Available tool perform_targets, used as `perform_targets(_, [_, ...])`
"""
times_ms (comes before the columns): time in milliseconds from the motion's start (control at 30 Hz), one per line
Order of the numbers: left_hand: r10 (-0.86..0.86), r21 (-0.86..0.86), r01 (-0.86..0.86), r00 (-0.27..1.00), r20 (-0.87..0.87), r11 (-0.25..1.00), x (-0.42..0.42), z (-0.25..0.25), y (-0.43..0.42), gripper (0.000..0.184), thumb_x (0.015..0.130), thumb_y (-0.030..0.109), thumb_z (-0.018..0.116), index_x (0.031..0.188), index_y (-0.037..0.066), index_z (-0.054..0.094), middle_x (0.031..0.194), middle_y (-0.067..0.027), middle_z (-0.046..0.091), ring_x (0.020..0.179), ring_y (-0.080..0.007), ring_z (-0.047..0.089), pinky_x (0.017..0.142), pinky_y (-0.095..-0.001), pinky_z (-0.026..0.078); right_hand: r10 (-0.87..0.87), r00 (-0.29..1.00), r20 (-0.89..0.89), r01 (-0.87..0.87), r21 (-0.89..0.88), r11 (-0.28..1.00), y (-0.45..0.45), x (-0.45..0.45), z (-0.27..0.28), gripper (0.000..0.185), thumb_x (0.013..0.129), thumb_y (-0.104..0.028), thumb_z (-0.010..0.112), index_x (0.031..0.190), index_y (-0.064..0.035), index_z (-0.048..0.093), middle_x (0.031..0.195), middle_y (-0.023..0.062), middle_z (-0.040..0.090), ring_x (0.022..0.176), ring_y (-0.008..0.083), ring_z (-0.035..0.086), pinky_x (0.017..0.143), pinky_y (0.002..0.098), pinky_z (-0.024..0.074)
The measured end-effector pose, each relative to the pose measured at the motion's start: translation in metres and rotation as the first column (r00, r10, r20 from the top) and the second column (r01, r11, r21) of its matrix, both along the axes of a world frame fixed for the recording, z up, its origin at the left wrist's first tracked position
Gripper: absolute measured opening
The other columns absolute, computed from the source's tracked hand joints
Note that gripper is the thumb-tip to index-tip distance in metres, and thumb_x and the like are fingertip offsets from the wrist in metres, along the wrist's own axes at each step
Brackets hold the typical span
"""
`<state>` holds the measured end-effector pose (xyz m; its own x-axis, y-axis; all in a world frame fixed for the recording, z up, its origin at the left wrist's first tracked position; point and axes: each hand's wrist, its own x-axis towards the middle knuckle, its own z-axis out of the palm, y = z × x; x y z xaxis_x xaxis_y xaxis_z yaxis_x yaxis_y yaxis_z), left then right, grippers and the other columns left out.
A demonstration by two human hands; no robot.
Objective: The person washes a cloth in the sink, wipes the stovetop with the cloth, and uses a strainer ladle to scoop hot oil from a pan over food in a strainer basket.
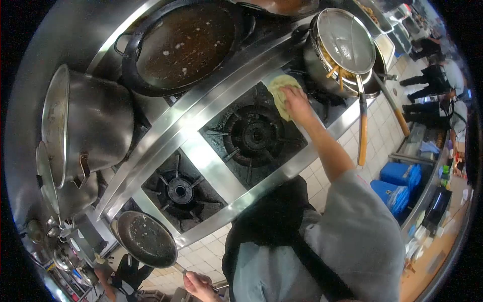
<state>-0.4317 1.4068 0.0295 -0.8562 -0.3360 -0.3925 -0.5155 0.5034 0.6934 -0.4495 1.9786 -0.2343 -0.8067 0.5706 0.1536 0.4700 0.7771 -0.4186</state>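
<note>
My right hand (pixel 298 104) presses a pale yellow-green cloth (pixel 277 92) against the stovetop, beside the large gas burner (pixel 256 133). The fingers lie bent over the cloth and partly hide it. Low on the left, my left hand (pixel 198 286) is closed around the handle of a dark frying pan (pixel 146 240). Specks of residue mark the inside of that pan, which is by the stove's front edge. Between the two hands sits a smaller burner (pixel 179 190) with its pan supports.
Behind the burners stand a large pot (pixel 100 118) and a wide black pan (pixel 188 48) of brown liquid. A mesh strainer (pixel 347 40) rests over a pot at right, its handle jutting past the edge. Blue bags (pixel 390 196) and several people are farther off.
</note>
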Motion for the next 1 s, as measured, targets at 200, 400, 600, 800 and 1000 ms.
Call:
perform_targets(200, [-0.033,0.004,0.033,0.999,-0.028,0.999,-0.001,-0.002,-0.001,0.04,0.102,0.041,0.054,0.08,0.008,0.053,0.062,-0.0009,0.047,0.05,-0.0106,0.032,0.045,-0.0288,0.023,-0.265,0.88,-0.395,-0.073,-0.662,0.746,0.04,-0.086,-0.017,0.042,0.086,-0.001,0.063,0.128,-0.0068,0.059,0.121,0.0122,0.066,0.113,0.0254,0.062,0.099,0.0381,0.0488])
perform_targets(400, [0.13,0.013,-0.13,0.99,0.053,0.991,0.003,0.013,0.019,0.036,0.104,0.036,0.052,0.08,0.008,0.053,0.062,-0.0004,0.044,0.053,-0.0102,0.034,0.048,-0.0285,0.027,-0.306,0.662,-0.684,-0.211,-0.561,0.8,0.071,-0.118,0.065,0.037,0.093,-0.002,0.062,0.129,-0.0049,0.058,0.12,0.005,0.064,0.108,0.0132,0.06,0.093,0.0271,0.0494])
perform_targets(600, [0.189,0.169,-0.191,0.982,0.027,0.967,0.008,-0.01,-0.018,0.038,0.103,0.037,0.055,0.08,0.01,0.043,0.056,0.0027,0.04,0.044,-0.0083,0.039,0.04,-0.024,0.03,0.04,0.92,-0.389,-0.041,0.005,0.999,0.084,-0.143,0.041,0.05,0.087,-0.003,0.061,0.136,-0.0034,0.051,0.135,0.0214,0.055,0.127,0.0407,0.049,0.11,0.0461,0.0381])
perform_targets(800, [0.217,0.293,-0.221,0.975,0.046,0.93,-0.004,-0.03,-0.065,0.037,0.105,0.033,0.054,0.077,0.011,0.045,0.054,0.0017,0.04,0.042,-0.0084,0.039,0.04,-0.0244,0.034,0.253,0.929,-0.27,-0.224,0.134,0.965,-0.005,-0.178,0.026,0.036,0.088,-0.004,0.056,0.124,0.003,0.054,0.123,0.0229,0.057,0.117,0.044,0.049,0.106,0.0516,0.0356])
perform_targets(1000, [0.268,0.336,-0.299,0.954,0.136,0.893,-0.008,-0.05,-0.111,0.037,0.103,0.035,0.057,0.079,0.01,0.046,0.055,0.0026,0.041,0.042,-0.0076,0.042,0.038,-0.0248,0.038,0.426,0.848,-0.314,-0.385,0.186,0.904,-0.14,-0.227,0.045,0.045,0.083,0.0,0.057,0.127,-0.004,0.051,0.127,0.0186,0.056,0.123,0.0398,0.046,0.107,0.05,0.0329])
